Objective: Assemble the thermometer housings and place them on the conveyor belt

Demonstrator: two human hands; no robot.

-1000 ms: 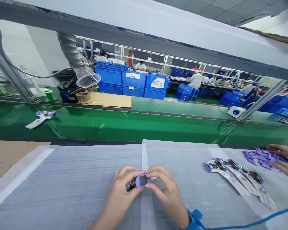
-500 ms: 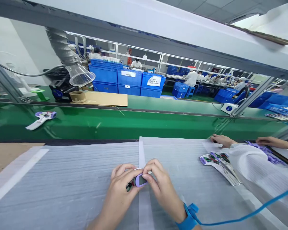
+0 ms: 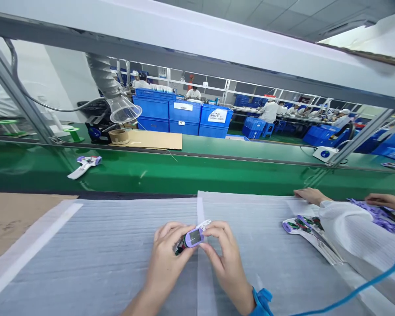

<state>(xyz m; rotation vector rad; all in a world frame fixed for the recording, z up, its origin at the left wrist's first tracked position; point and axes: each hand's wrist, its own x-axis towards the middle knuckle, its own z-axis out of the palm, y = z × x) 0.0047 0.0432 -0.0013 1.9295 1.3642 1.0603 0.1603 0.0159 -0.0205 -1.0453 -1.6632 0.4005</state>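
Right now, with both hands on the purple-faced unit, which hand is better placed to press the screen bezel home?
Probably the right hand: its fingertips sit at the bezel end of the purple-faced unit, while the left hand cradles the circuit-board end from below.

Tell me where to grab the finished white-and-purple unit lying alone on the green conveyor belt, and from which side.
Take the unit by its long white handle, the end pointing lower left, coming down from above on the near side of the belt. It lies flat with bare belt all round, and the handle looks slimmer than the purple head at upper right, so it probably pinches easier.
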